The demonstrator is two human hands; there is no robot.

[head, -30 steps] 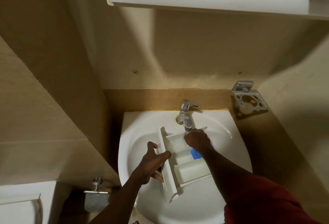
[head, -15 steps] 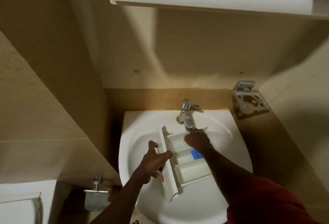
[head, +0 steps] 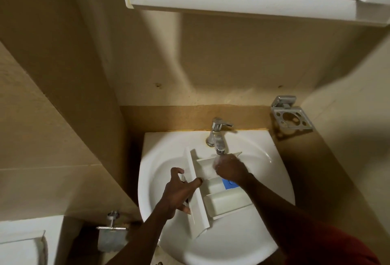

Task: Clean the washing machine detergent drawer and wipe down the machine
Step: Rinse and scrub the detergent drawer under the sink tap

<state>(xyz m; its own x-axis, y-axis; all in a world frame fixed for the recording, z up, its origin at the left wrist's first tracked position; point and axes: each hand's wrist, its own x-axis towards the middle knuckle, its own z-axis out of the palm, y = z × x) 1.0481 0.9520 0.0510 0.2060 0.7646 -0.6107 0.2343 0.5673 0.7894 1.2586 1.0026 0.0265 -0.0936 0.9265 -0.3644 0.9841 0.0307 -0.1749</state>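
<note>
Drawer point(head: 228, 201) lay across sink point(head: 232, 243), front edge running up-frame. Left hand point(head: 177, 193) gripped that edge. Right hand point(head: 231, 168) sat curled under tap point(head: 218, 136); we couldn't tell on what.

White drawer point(head: 228, 201), blue insert point(head: 229, 184); white sink point(head: 232, 243)

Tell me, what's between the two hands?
In the head view, the white detergent drawer: its front panel and a compartment lie between the left hand, gripping it, and the right hand.

The sink point(head: 160, 155) (white) holds the detergent drawer point(head: 225, 199).
</note>
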